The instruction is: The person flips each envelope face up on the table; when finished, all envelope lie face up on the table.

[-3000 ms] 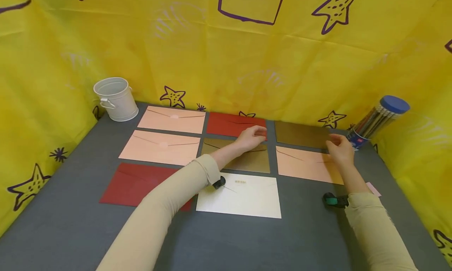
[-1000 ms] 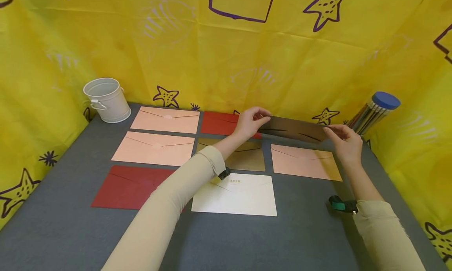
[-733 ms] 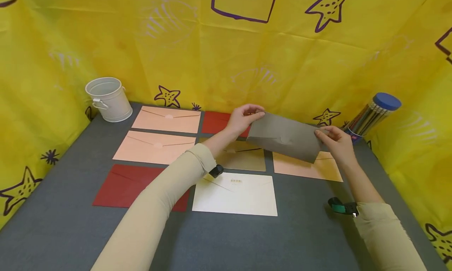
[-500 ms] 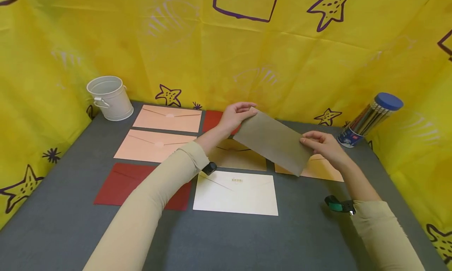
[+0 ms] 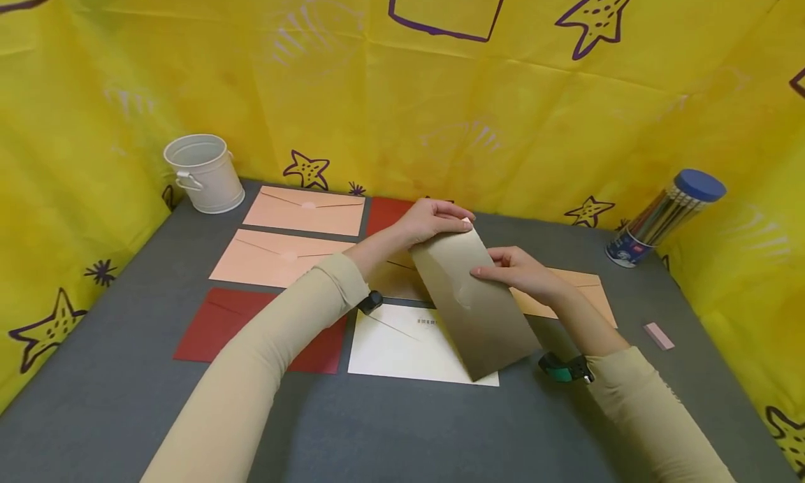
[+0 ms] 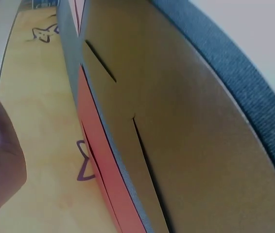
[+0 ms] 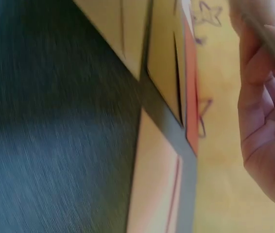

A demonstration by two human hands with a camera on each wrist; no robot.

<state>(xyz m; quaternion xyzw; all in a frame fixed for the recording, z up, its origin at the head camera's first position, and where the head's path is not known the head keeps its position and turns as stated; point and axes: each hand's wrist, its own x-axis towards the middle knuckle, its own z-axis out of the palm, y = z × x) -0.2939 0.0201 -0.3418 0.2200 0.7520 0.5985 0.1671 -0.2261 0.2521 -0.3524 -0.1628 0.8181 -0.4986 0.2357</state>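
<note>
In the head view a gold-brown envelope (image 5: 478,329) is held tilted in the air, its lower end over the white envelope (image 5: 383,350). My left hand (image 5: 430,222) pinches its top corner, thumb on the near face. My right hand (image 5: 525,275) grips its right edge, thumb in front. In the left wrist view the left hand (image 6: 4,165) holds the envelope's edge, and a second gold envelope (image 6: 191,111) lies flat on the table. The right wrist view catches the right hand's (image 7: 268,111) curled fingers. Behind the arms lies a red envelope (image 5: 385,212), partly covered.
Two peach envelopes (image 5: 305,214) and a red one (image 5: 216,322) lie at left. Another peach envelope (image 5: 588,294) is at right, partly hidden. A white bucket (image 5: 210,179) stands back left; a blue-lidded pencil tub (image 5: 657,221) leans back right. A pink eraser (image 5: 658,336) lies at right.
Both hands have lifted the gold-brown envelope from the back right spot, brought it nearer and left, and turned it from lengthwise to steeply slanted. The pink eraser now shows fully.
</note>
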